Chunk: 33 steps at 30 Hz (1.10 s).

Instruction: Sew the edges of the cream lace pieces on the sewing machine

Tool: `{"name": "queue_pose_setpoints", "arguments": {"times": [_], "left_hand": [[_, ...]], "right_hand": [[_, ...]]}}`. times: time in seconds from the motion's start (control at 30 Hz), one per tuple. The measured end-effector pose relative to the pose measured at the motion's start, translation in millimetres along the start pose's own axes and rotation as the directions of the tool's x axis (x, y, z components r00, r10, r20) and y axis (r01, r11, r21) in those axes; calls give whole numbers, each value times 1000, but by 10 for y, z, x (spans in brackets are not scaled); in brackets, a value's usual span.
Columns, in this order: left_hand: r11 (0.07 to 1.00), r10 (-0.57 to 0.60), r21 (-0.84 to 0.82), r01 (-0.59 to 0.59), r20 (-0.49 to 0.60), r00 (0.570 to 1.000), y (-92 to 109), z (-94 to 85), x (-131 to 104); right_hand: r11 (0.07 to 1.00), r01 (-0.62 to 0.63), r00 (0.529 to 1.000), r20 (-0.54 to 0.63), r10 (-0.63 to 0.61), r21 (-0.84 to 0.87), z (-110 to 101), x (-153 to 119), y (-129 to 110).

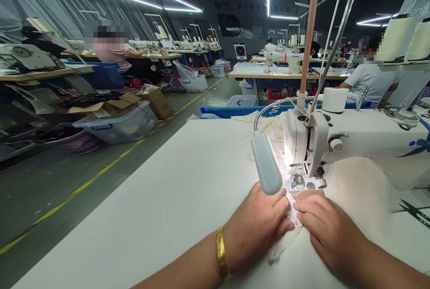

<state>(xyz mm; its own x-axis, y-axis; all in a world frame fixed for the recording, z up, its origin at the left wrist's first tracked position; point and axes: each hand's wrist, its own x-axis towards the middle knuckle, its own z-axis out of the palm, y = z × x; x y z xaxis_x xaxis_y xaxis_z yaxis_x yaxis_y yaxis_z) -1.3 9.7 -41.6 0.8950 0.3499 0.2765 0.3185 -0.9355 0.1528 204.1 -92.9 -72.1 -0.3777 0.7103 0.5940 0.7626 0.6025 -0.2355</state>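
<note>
Bracelet [221,253] glinting, one left hand [257,224] pinches one lace strip [281,246] by one grey lamp [267,163], while one right hand [331,228], fingers bunched, presses that lace before one white sewing machine [356,134], one pair of snips [416,213] lying rightward.

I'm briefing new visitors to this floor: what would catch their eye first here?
Probably the white sewing machine at right, lit by a gray-green lamp over its needle area. Just below, two hands hold cream lace, the left wrist wearing a gold bracelet. A yellow floor line runs diagonally at left.
</note>
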Motion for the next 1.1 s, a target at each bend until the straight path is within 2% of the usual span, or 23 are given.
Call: {"name": "queue_pose_setpoints", "arguments": {"times": [0.1,0.23,0.47,0.63,1.1], "left_hand": [[1000,-20,-9,21,41,999,4,1,23],[999,-18,-46,19,41,999,-31,13,32],[1000,-5,-27,5,16,1000,-233,53,24],[999,38,-16,-38,-3,999,-339,91,43],[999,49,13,-49,-21,999,-331,87,27]], "right_hand": [[1000,-7,1000,5,7,-3,10,-15,13],[1000,-22,1000,8,22,-8,21,-16,13],[992,-126,992,22,126,5,41,-5,-43],[990,-139,990,32,139,-22,75,-23,-47],[988,-150,986,71,151,-25,97,-36,-49]]}}
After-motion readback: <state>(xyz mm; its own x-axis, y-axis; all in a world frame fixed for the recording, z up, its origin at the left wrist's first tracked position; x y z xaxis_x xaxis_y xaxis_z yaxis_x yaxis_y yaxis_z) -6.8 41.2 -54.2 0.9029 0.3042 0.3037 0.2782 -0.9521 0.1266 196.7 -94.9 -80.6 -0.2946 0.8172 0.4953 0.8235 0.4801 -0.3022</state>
